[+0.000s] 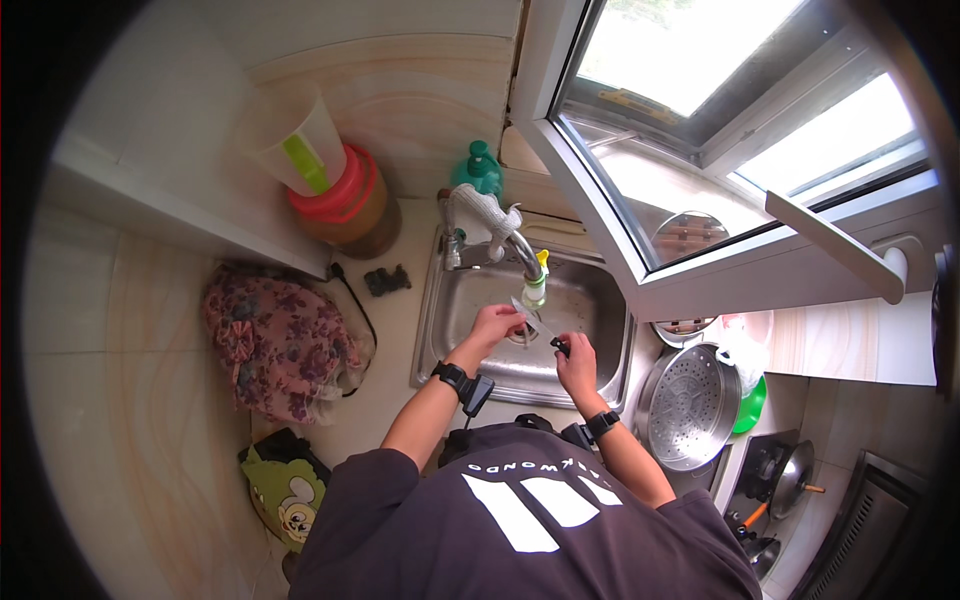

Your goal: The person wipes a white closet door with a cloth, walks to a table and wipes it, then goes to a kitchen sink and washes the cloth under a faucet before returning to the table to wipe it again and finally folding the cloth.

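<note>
In my right hand (577, 366) is the black handle of a small knife, held over the sink. Its pale blade (537, 322) slants up and left, beneath the faucet. My left hand (496, 328) has its fingers on the blade near the tip; the exact grip is partly hidden. Just above the blade, the curved metal faucet (523, 251) ends in a clear nozzle (534, 291) with a yellow tab. White mesh is wrapped around the faucet's neck. Below both hands lies the stainless steel sink (465, 300), its drain partly covered by my fingers.
An open window sash (600, 195) juts over the sink's right side. Right of the sink leans a perforated steamer pan (690, 409), with a gas stove (757, 480) beyond. A green bottle (480, 172), red-lidded jar (352, 202) and floral cloth cover (281, 345) stand behind and left.
</note>
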Available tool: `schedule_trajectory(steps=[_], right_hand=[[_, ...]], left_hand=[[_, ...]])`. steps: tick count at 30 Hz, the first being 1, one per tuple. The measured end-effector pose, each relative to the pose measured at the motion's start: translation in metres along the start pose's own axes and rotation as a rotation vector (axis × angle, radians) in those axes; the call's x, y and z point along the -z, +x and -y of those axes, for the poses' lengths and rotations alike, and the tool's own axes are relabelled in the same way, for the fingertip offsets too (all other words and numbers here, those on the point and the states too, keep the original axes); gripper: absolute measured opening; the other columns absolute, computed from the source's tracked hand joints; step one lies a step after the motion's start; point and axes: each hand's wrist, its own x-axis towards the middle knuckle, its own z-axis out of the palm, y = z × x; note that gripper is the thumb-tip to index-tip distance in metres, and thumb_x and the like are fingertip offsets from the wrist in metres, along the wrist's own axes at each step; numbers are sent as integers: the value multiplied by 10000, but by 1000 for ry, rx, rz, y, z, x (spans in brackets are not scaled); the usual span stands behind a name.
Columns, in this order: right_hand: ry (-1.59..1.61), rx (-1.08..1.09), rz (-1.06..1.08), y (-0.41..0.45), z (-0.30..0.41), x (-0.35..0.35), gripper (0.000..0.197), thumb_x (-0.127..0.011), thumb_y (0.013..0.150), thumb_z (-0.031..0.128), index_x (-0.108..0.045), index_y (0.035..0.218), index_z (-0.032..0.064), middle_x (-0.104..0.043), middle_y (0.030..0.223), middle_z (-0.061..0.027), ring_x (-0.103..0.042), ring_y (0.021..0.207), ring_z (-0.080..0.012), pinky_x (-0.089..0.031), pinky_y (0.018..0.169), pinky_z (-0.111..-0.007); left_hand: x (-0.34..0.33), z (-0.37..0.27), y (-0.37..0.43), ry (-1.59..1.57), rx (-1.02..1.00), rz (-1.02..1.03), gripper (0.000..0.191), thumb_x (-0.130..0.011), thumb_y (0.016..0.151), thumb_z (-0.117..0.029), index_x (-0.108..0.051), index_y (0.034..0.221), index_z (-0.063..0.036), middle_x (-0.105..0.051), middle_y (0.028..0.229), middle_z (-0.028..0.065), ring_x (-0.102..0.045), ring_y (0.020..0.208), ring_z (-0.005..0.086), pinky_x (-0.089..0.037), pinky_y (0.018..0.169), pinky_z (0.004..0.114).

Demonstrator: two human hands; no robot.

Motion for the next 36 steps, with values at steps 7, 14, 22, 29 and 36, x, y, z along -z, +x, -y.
schedule_trajectory(steps=[7, 14, 22, 29, 36], right_hand=[[-27, -13, 44, -7, -6, 5, 259, -660, 775, 8, -601, 1019, 72, -584, 992, -155, -590, 928, -397, -490, 778, -469], [24, -8, 32, 4, -16, 0, 159, -646, 809, 41, -638, 967, 26, -644, 881, -145, -650, 796, -307, -516, 713, -408], [742, -460, 468, 33, -1, -19, 217, -517, 970, 120, -647, 1074, -19, -645, 831, -49, -604, 660, -120, -470, 571, -260], [788, -467, 483, 26, 8, -11, 174, -509, 962, 133, -625, 945, 5, -621, 786, -39, -592, 635, -116, -461, 562, -263], [763, -417, 545, 17, -2, -3, 169, -525, 961, 130, -622, 934, -5, -622, 796, -40, -579, 650, -118, -464, 594, -262]], left_hand=[[13, 4, 5, -43, -106, -156, 396, -713, 860, -80, -563, 1221, -16, -699, 940, 63, -666, 782, 112, -484, 617, 218], [35, 21, 5, -186, -165, -353, 398, -710, 884, -141, -561, 1244, -57, -686, 928, 33, -649, 774, 100, -478, 599, 220], [-24, 15, 1, -53, -85, -50, 301, -731, 874, -288, -681, 1049, -49, -664, 862, 13, -610, 716, 89, -470, 635, 232], [-22, 6, 7, 72, -112, 45, 245, -756, 846, -282, -706, 918, -53, -668, 806, -3, -572, 679, 78, -439, 606, 235], [-13, 7, 13, -2, -73, -8, 230, -737, 865, -264, -709, 948, -51, -691, 844, 12, -599, 698, 83, -455, 619, 230]])
